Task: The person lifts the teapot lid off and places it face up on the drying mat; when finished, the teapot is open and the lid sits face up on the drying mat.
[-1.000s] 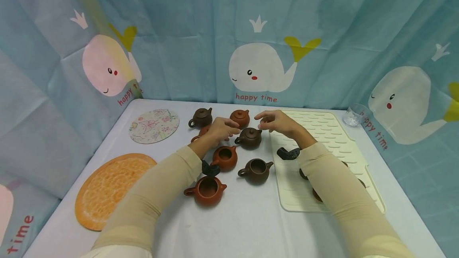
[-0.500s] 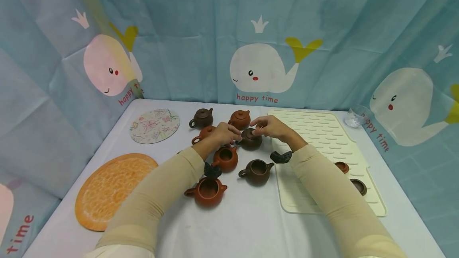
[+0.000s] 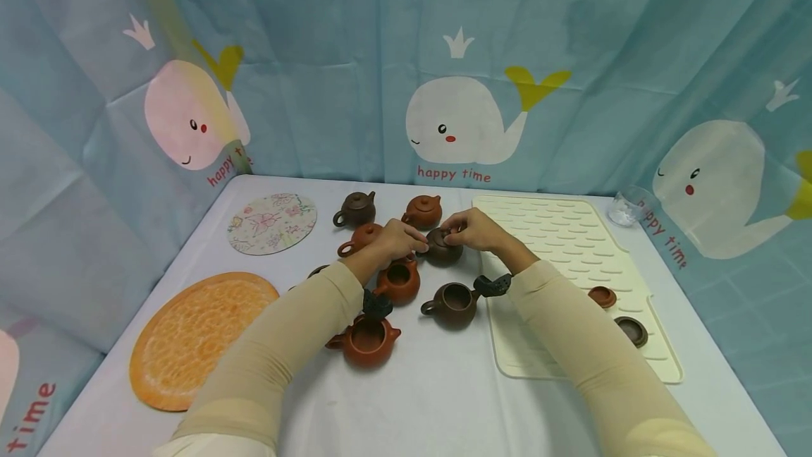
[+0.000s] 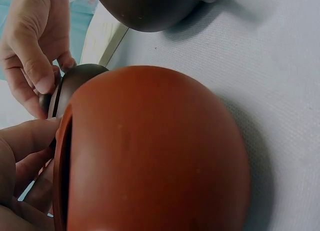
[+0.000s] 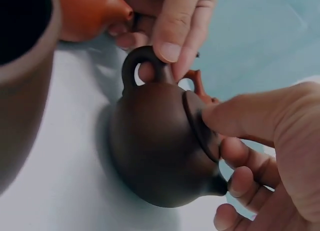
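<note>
The dark pot [image 3: 443,255] stands upright on the table [image 3: 406,407], closer to the far edge than to the near one, and just left of the mat [image 3: 526,344]. Its long axis, from handle [image 5: 128,73] to spout [image 5: 216,187], runs across the table, with the spout turned a little toward the far right corner. The handle is therefore on the side of the left hand [image 3: 398,238], and the spout on the side of the right hand [image 3: 476,229]. Neither hand is nearer, because both are touching the pot.

The left hand is nearly closed and pinches the handle; one fingertip shows through its loop. The right hand is partly closed, thumb and fingers pinching the lid [image 5: 206,137] from above; the knob is mostly hidden. The lid appears seated on the pot. I judge that the left hand serves to steady.

An open red pot [image 3: 398,283] stands just before the left hand, toward the near edge.
</note>
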`<action>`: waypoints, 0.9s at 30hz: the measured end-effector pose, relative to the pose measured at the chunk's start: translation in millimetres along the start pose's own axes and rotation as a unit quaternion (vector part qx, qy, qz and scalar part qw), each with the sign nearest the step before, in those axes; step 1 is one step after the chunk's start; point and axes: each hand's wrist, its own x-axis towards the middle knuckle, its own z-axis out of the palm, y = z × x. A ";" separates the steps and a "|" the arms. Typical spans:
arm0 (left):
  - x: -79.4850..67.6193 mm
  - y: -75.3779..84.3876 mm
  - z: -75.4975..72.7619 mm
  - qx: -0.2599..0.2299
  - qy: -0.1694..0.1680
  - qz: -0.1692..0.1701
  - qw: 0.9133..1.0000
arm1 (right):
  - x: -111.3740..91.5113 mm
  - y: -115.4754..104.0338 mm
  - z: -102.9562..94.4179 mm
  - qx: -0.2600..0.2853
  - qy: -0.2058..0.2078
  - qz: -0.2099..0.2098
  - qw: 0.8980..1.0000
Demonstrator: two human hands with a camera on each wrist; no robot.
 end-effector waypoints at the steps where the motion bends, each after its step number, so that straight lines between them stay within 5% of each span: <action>1: -0.2 0.1 -0.1 0.001 0.000 0.000 1.000 | 1.6 4.2 1.7 -0.010 0.008 -0.004 1.000; 10: -0.9 -0.3 0.2 -0.002 0.000 0.003 1.000 | 3.1 8.3 7.7 -0.102 0.043 -0.014 0.994; 16: -0.8 -0.3 1.2 0.000 -0.002 -0.001 1.000 | -1.2 7.9 6.1 -0.083 0.082 -0.020 0.993; 23: 0.5 1.0 0.7 0.003 0.003 -0.003 1.000 | -5.7 6.3 0.4 0.061 0.110 0.022 0.992; 27: 1.5 1.1 0.5 0.006 0.003 0.001 1.000 | -9.6 3.3 -1.5 0.206 0.118 0.044 0.970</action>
